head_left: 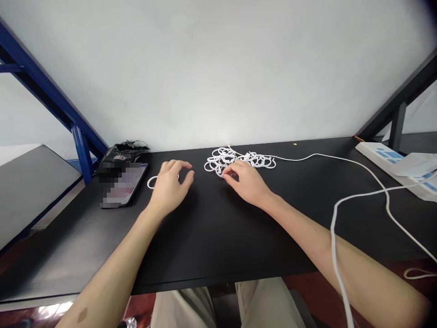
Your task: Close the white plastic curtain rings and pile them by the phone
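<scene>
Toward the back of the black table (218, 246) lies a tangled heap of thin white rings (223, 157), several of them overlapping. My right hand (247, 182) is at the heap's near edge, thumb and forefinger pinched on one white ring (220, 171) that still lies among the others. To the left, my left hand (170, 187) hovers over the table with thumb and fingers apart, holding nothing. A separate white ring (149, 183) lies beneath it, partly hidden by the hand.
A phone (124, 184) and a crumpled black plastic bag (124, 150) are at the left. A white cable (332, 218) loops across the right side and over my right forearm. A white box with blue print (382, 155) sits far right. Blue frame bars (51, 86) rise at left.
</scene>
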Action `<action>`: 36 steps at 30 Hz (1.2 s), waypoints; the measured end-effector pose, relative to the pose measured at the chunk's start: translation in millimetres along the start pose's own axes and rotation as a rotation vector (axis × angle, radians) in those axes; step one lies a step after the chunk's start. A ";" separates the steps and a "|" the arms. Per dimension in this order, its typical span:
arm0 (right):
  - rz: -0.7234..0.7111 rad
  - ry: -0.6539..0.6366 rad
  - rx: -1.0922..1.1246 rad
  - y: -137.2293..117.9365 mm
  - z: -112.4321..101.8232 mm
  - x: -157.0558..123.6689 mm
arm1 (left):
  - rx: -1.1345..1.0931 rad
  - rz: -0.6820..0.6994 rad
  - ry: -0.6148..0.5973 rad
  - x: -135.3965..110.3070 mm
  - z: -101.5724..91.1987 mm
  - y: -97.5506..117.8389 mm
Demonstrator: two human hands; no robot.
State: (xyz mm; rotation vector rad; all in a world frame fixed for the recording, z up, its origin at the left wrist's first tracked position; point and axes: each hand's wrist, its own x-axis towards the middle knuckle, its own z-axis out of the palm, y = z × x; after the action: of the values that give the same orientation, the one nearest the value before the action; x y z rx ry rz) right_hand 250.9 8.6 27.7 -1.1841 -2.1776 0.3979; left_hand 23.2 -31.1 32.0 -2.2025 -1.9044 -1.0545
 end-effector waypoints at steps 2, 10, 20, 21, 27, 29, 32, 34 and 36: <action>-0.069 -0.008 0.137 -6.2 3.9 -2.8 | -0.156 0.064 -0.084 -3.6 1.2 12.6; -0.112 -0.004 0.275 -17.7 7.9 -9.4 | -0.188 0.230 -0.082 -10.3 6.6 25.4; -0.101 0.038 0.259 -21.2 7.5 -10.1 | -0.225 0.143 -0.106 -9.4 6.0 26.6; -0.098 0.039 0.263 -21.2 7.4 -10.1 | -0.230 0.122 -0.113 -9.3 6.0 27.0; -0.078 0.039 0.322 -23.9 6.7 -10.9 | -0.371 -0.090 -0.109 -8.9 5.9 30.3; -0.057 0.033 0.378 -25.8 6.5 -11.4 | -0.473 -0.186 -0.132 -8.5 6.4 30.5; -0.003 0.013 0.456 -28.4 6.0 -12.2 | -0.662 -0.298 -0.214 -7.0 7.1 29.8; 0.025 -0.003 0.483 -29.2 5.7 -12.5 | -0.763 -0.322 -0.264 -5.9 7.1 29.0; 0.039 -0.014 0.498 -29.2 5.7 -12.7 | -0.812 -0.325 -0.306 -5.0 6.8 28.5</action>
State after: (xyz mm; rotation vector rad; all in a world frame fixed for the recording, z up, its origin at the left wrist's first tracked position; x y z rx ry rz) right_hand 233.5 -17.9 34.0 -0.9418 -1.9086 0.9049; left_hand 51.6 -39.3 35.2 -2.5972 -2.3051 -1.9246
